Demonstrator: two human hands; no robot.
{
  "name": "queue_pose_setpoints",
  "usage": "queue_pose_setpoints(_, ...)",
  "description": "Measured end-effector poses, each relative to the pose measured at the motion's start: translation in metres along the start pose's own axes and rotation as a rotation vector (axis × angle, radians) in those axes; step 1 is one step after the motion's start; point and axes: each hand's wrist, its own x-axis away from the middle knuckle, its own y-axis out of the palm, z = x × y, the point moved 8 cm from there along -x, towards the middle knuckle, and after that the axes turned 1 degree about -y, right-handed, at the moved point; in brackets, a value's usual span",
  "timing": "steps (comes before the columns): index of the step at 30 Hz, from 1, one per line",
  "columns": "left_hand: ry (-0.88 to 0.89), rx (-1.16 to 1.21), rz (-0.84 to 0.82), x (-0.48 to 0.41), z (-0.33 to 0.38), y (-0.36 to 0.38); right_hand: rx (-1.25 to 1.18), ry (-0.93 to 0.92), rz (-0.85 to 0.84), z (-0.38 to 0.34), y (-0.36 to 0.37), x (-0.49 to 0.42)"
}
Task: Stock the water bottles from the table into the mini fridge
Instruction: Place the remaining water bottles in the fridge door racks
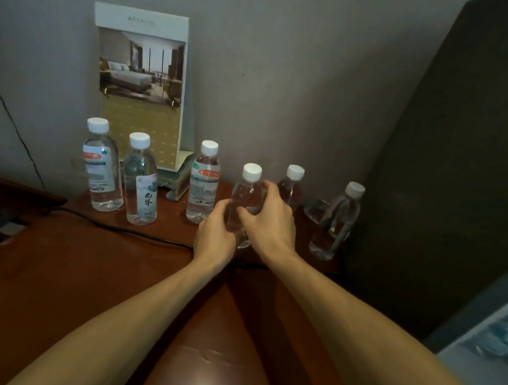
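Note:
Several clear water bottles with white caps stand along the back of the reddish wooden table [81,268]. Both hands wrap one unlabelled bottle [248,191] near the middle: my left hand [215,232] grips its lower part, my right hand [270,219] its body. To the left stand three labelled bottles [101,170], [140,183], [204,184]. On the right, two plain bottles [292,185], [337,223] stand near the dark cabinet. A pale surface at the lower right edge [494,336] may be the fridge door; I cannot tell.
A tall hotel room display card [141,86] stands on a small base against the grey wall behind the bottles. A black cable [135,234] runs across the table. A tall dark cabinet side [468,168] bounds the right. A small glass [316,211] sits behind the right bottles.

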Motion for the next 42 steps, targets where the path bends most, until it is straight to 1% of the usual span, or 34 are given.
queue_pose_setpoints(3, 0.039, 0.003, -0.005, 0.014, 0.014, -0.011, -0.01, -0.024, 0.014, -0.011, -0.012, 0.01)
queue_pose_setpoints(5, 0.083, -0.022, -0.003, 0.03, 0.034, -0.024, -0.009, -0.047, 0.021, -0.022, -0.028, 0.02)
queue_pose_setpoints(8, 0.1, -0.044, -0.008, 0.055, 0.063, -0.043, -0.018, -0.07, 0.033, -0.042, -0.056, 0.039)
queue_pose_setpoints(13, 0.116, 0.023, 0.005, 0.107, 0.111, -0.075, -0.011, -0.147, 0.077, -0.081, -0.114, 0.081)
queue_pose_setpoints(20, 0.263, 0.061, -0.062, 0.183, 0.184, -0.092, -0.093, -0.185, 0.139, -0.106, -0.204, 0.149)
queue_pose_setpoints(25, 0.416, 0.12, -0.042, 0.241, 0.235, -0.082, -0.088, -0.226, 0.275, -0.109, -0.276, 0.195)
queue_pose_setpoints(30, 0.517, 0.19, -0.043, 0.293, 0.286, -0.058, -0.087, -0.243, 0.386, -0.104, -0.35, 0.236)
queue_pose_setpoints(33, 0.567, 0.26, -0.104, 0.322, 0.317, -0.038, -0.031, -0.234, 0.46, -0.098, -0.394, 0.26)
queue_pose_setpoints(37, 0.65, 0.324, -0.206, 0.362, 0.358, -0.007, 0.033, -0.207, 0.604, -0.082, -0.451, 0.295)
queue_pose_setpoints(42, 0.723, 0.401, -0.328, 0.407, 0.397, 0.034, 0.11, -0.156, 0.711, -0.061, -0.508, 0.331)
